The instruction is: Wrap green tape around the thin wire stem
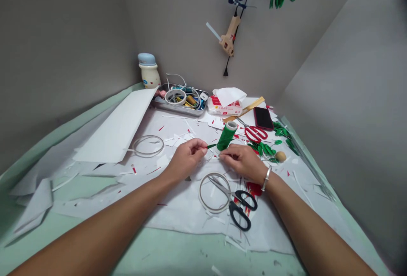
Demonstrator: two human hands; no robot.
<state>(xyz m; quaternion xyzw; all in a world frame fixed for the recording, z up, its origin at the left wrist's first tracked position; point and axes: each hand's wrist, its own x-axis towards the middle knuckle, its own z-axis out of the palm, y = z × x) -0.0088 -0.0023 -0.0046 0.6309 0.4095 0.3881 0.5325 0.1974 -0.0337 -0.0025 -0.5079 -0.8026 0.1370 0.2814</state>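
Observation:
My left hand (190, 157) pinches a small narrow green leaf (211, 146) between thumb and fingertips. Just right of the leaf stands a spool of green thread (227, 136), slightly tilted. My right hand (242, 160), with a bracelet at the wrist, is closed in front of the spool's base. Its fingertips are pressed together; whatever they hold is too small to make out. Black-handled scissors (240, 208) lie below the hands, their blades across a ring of tape (201, 193). More green leaves (265, 149) and a round brown ball (280, 156) lie right of my right hand.
Red-handled scissors (255, 133), a phone (263, 118) and a tissue pack (224, 106) lie at the back. A metal tray (181, 109) of supplies sits beside a jar (150, 74). White board (117, 127) lies left. Paper scraps litter the table; a glue gun (228, 40) hangs on the wall.

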